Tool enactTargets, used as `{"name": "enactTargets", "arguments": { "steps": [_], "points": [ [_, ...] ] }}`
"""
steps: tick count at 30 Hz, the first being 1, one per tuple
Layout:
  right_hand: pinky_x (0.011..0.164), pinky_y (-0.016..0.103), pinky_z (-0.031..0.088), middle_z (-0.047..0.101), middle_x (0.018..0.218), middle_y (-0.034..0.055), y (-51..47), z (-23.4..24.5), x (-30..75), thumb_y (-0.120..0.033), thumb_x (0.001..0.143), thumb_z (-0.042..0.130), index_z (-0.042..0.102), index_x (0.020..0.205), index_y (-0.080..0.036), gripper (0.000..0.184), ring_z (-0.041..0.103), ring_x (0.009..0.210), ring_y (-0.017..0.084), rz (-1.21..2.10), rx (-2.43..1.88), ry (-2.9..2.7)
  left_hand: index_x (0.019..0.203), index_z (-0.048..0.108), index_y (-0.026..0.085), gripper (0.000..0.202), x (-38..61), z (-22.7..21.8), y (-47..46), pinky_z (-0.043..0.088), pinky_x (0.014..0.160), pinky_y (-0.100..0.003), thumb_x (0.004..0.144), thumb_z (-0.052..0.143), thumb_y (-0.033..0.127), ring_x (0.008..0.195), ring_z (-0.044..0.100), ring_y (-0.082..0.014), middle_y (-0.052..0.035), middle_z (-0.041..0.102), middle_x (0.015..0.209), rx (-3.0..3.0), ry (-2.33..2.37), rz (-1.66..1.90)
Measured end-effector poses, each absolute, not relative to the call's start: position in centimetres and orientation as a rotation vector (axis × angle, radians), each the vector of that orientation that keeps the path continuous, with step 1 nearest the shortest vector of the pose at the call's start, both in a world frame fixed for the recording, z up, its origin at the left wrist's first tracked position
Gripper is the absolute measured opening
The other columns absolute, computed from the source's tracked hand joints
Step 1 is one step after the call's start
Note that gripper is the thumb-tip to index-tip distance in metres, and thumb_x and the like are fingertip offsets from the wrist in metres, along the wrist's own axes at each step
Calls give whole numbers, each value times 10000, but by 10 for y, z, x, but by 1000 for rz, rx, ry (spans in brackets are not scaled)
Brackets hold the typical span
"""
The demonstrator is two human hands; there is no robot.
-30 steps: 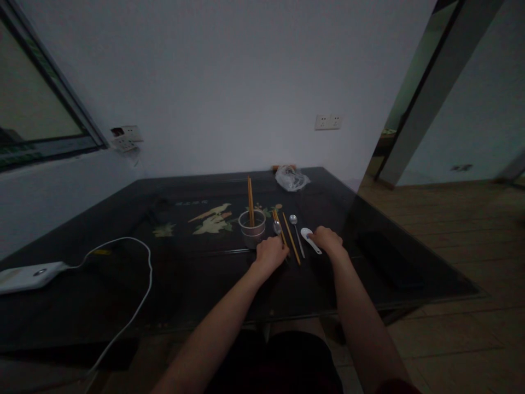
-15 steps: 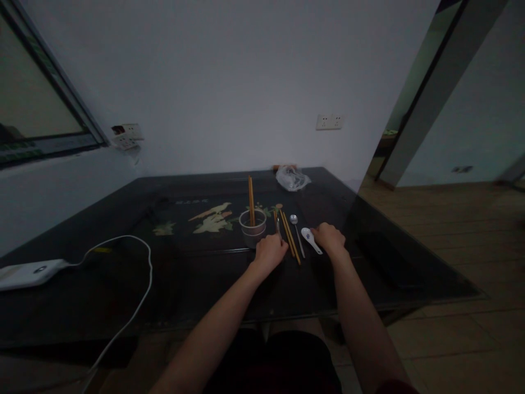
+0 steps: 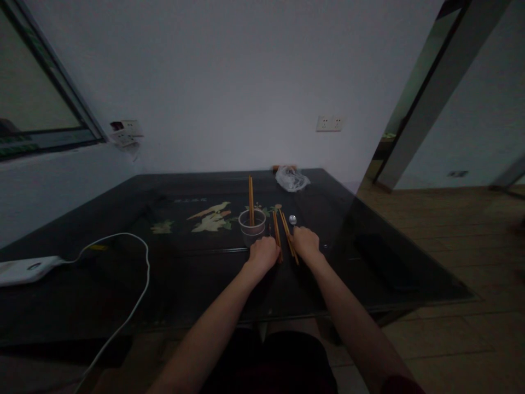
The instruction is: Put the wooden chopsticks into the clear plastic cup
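My left hand [image 3: 264, 253] is closed at the near right side of a clear cup [image 3: 253, 230]. A slim, dim metal utensil [image 3: 269, 226] sticks up from its fingers. Two wooden chopsticks [image 3: 251, 200] stand upright in the cup. To the right of my left hand lies one pair of chopsticks [image 3: 277, 232], with another pair [image 3: 288, 235] beside it. My right hand [image 3: 305, 242], its fingers closed, rests over the handle of a metal spoon [image 3: 292, 220]; only the spoon's bowl end shows. Whatever the right fingers hold is hidden, and the white spoon is out of sight.
The dark table [image 3: 197, 284] has a bird-and-flower picture on it. A crumpled plastic bag [image 3: 291, 179] sits by the wall. At right lies a dark flat object [image 3: 385, 262]. A white power strip [image 3: 28, 271] with its cord [image 3: 148, 262] is at left.
My right hand has moved left from the white spoon to the metal spoon, and the white spoon no longer shows. My left hand shifted slightly left with the slim utensil, uncovering a chopstick pair.
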State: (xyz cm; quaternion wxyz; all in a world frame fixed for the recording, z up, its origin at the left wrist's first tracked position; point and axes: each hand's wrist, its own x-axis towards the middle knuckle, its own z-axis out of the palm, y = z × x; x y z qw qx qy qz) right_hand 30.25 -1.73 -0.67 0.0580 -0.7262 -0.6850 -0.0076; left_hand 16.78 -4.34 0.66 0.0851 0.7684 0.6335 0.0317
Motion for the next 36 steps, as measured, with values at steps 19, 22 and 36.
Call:
{"name": "enactTargets", "arguments": {
  "steps": [19, 22, 36],
  "points": [
    [790, 342, 427, 672, 1015, 209, -16, -10, 287, -304, 897, 466, 665, 1002, -82, 317, 617, 1000, 291, -34, -2176, -2166, 1015, 676, 93, 354, 167, 4, -44, 520, 777, -395, 858, 405, 258, 957, 653, -321, -211, 684, 979, 2302, 1868, 75],
    [779, 342, 425, 679, 989, 214, -17, -10, 286, -258, 886, 454, 679, 977, -65, 310, 629, 977, 293, -56, -2175, -2171, 1031, 666, 107, 349, 167, 3, -45, 516, 791, -393, 863, 409, 273, 972, 650, -312, -205, 680, 1002, 2308, 1867, 67],
    [773, 328, 435, 691, 953, 210, -15, -8, 288, -271, 850, 484, 699, 937, -80, 300, 652, 943, 281, 18, -2229, -2135, 1030, 617, 165, 328, 168, 7, -46, 504, 771, -401, 898, 382, 352, 928, 655, -301, -152, 683, 971, 2365, 1820, 236]
  ]
}}
